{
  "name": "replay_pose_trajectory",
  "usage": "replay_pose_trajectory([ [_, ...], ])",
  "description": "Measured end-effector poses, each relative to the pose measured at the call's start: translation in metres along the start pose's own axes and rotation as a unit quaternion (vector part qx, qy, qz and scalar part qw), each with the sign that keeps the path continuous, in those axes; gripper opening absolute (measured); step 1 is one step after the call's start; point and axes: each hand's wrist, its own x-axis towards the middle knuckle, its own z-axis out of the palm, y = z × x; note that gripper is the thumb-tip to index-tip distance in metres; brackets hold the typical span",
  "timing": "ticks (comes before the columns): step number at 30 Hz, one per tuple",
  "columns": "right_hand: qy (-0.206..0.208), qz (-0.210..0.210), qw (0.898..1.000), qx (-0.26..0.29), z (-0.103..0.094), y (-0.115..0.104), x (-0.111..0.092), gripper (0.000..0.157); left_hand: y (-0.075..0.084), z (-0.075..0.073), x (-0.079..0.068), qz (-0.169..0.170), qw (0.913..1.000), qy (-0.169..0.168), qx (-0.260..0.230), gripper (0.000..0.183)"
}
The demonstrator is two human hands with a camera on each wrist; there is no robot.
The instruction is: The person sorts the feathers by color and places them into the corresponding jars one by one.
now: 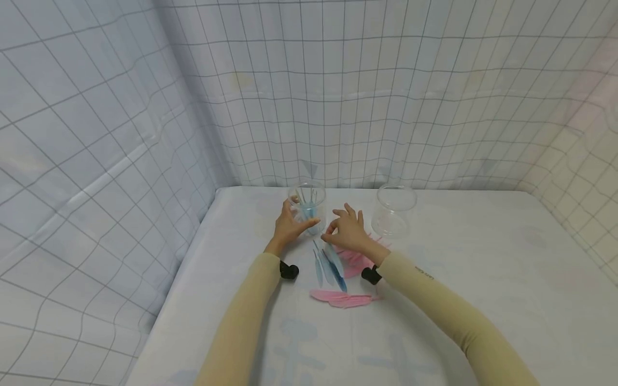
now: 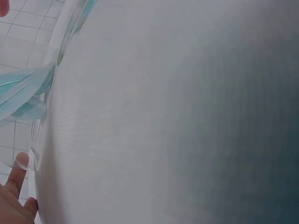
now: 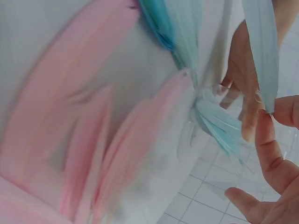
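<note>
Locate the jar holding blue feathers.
In the head view, the left hand grips the jar, left of the other jar, beyond the loose blue feathers.

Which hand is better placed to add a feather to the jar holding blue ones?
Likely the right hand: it pinches a pale blue feather near that jar, while the left hand holds the jar.

Soft, even light, faint shadows beside cream sleeves (image 1: 243,316), pink feathers (image 3: 51,91) blurred in right-wrist view, left-wrist view hazy, dimming rightward
</note>
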Motion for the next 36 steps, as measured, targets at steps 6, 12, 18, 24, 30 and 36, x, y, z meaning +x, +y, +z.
replay_pose_trajectory([
  [6,0.065,-0.033,0.997,0.021,-0.008,-0.006,0.006,0.020,0.001,0.000,0.000,-0.006,0.9999,0.000,0.011,0.085],
  [12,0.137,-0.065,0.987,0.048,-0.015,-0.010,0.016,0.019,0.000,-0.001,-0.001,-0.004,0.9999,0.001,0.010,0.083],
  [18,0.213,-0.085,0.971,0.075,-0.027,-0.014,0.032,0.018,0.000,0.000,0.000,-0.005,1.0000,-0.007,0.005,0.085],
  [24,0.266,-0.080,0.956,0.098,-0.038,-0.021,0.050,0.020,0.001,0.000,0.000,-0.011,0.9999,-0.006,-0.003,0.086],
  [30,0.321,-0.062,0.936,0.132,-0.045,-0.030,0.065,0.022,0.002,0.000,0.000,-0.015,0.9999,-0.003,-0.003,0.087],
  [36,0.354,-0.033,0.924,0.138,-0.042,-0.031,0.077,0.023,0.001,0.001,0.001,-0.019,0.9998,0.000,-0.002,0.085],
])
